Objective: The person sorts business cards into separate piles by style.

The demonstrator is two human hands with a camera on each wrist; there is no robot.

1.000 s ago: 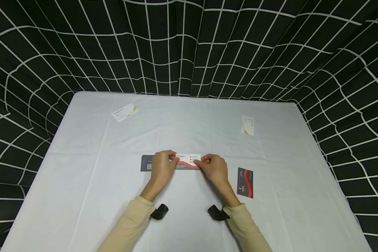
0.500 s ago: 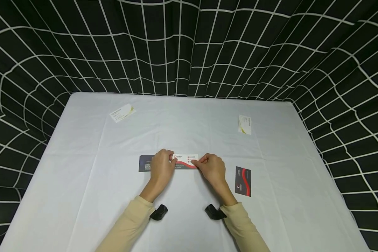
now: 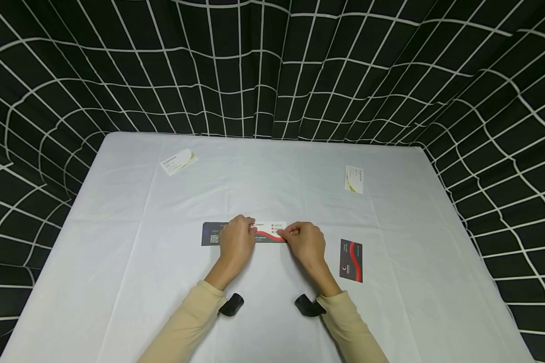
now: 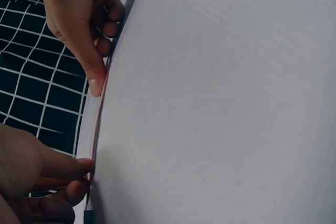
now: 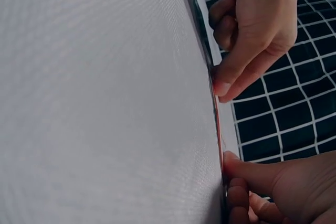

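A white business card (image 3: 270,231) with a red wave and dark lower band lies at mid-table, held at both ends. My left hand (image 3: 237,239) pinches its left end and hides the logo there. With thumb and fingers, my right hand (image 3: 306,242) pinches the right end. A dark blue business card (image 3: 210,234) with a QR code lies directly left, partly covered by my left hand. Both wrist views catch the held card edge-on, as a thin red line (image 4: 98,121); whether it is slightly raised, I cannot tell.
A dark business card with a red wave (image 3: 351,260) lies right of my right hand. Farther back are two white cards with yellow-green curves, one at left (image 3: 178,162), one at right (image 3: 354,179). Black cloth with a white grid (image 3: 272,65) hangs behind the white-covered table (image 3: 418,242).
My left fingers have shifted slightly right over the card's left end, covering its logo. My right hand and the other cards stay in place; the head view moved slightly.
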